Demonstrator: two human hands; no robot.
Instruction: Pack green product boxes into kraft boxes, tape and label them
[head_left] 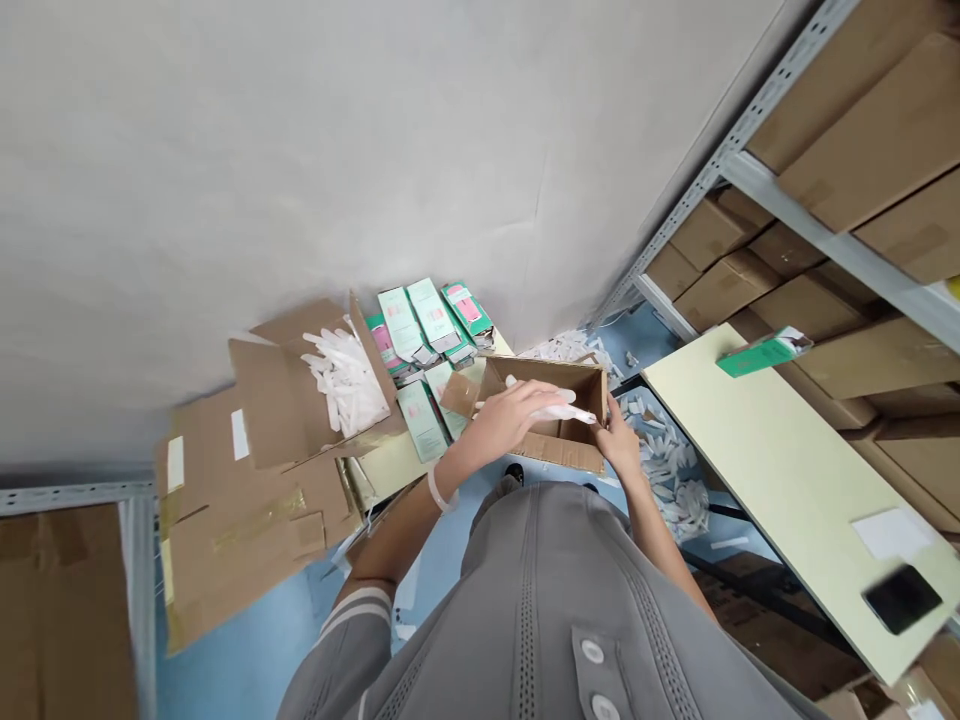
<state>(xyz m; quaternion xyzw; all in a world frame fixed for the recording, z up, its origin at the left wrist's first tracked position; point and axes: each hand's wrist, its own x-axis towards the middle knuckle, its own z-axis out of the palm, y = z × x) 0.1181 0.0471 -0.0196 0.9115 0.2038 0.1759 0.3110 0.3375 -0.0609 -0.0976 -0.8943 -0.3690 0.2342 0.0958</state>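
Observation:
My left hand (510,415) reaches into a small open cardboard box (559,450) and is closed around a bunch of white plastic-wrapped sticks (564,408). My right hand (619,440) grips the box's near right edge, fingers curled over the cardboard. A white band sits on my left wrist. Just behind the box lie several green and pink product cartons (427,325) on a pale surface.
A larger open cardboard box (300,400) with white sticks inside stands to the left, on flattened cartons. A heap of white wrappers (667,470) lies right of the small box. A pale table (787,470) carries a black phone (902,598) and a green carton (761,352). Shelving with brown boxes rises at right.

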